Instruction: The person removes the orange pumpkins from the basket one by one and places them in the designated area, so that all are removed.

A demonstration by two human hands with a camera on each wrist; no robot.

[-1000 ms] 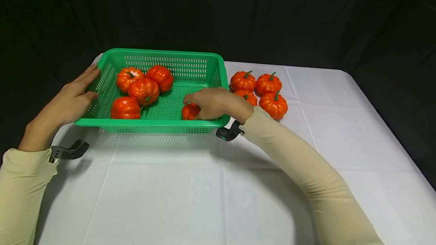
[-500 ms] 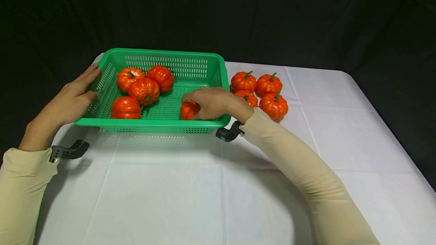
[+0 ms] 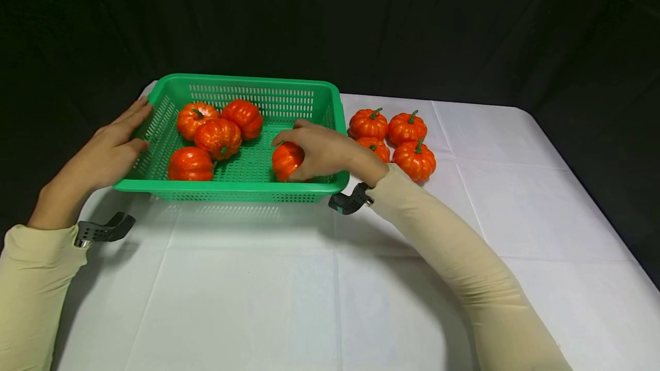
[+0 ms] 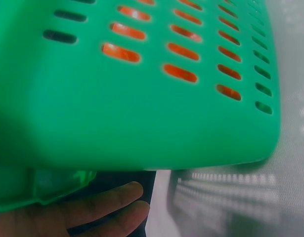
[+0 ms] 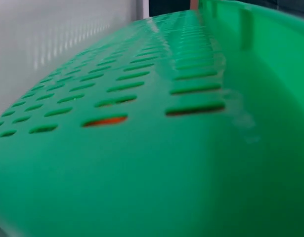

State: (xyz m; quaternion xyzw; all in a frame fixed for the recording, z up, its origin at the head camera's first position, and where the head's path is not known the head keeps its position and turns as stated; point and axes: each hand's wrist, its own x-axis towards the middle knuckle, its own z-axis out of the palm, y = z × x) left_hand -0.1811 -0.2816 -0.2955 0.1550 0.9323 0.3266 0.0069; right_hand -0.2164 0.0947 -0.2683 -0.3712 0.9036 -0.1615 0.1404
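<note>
A green slotted plastic basket (image 3: 222, 185) stands on the white cloth. My left hand (image 3: 110, 150) rests against its left rim with extended fingers; two fingertips (image 4: 127, 195) show beneath the rim in the left wrist view. Inside the basket's right front part, my right hand (image 3: 322, 150) holds a small orange pumpkin (image 3: 286, 159), index finger over its far side and thumb at its near side. The right wrist view shows only the basket's outer wall (image 5: 142, 168), which hides hand and pumpkin there. Several more orange pumpkins (image 3: 218, 138) lie in the basket's left half.
Right of the basket, several orange pumpkins with green stems (image 3: 415, 160) sit grouped on the white tablecloth (image 3: 515, 188); one is partly behind my right wrist. A black curtain (image 3: 412, 27) hangs behind the table.
My right hand has risen a little over the pumpkin and its fingers have spread, so more of the pumpkin shows. The pumpkin has turned slightly. My left hand and the basket stay put.
</note>
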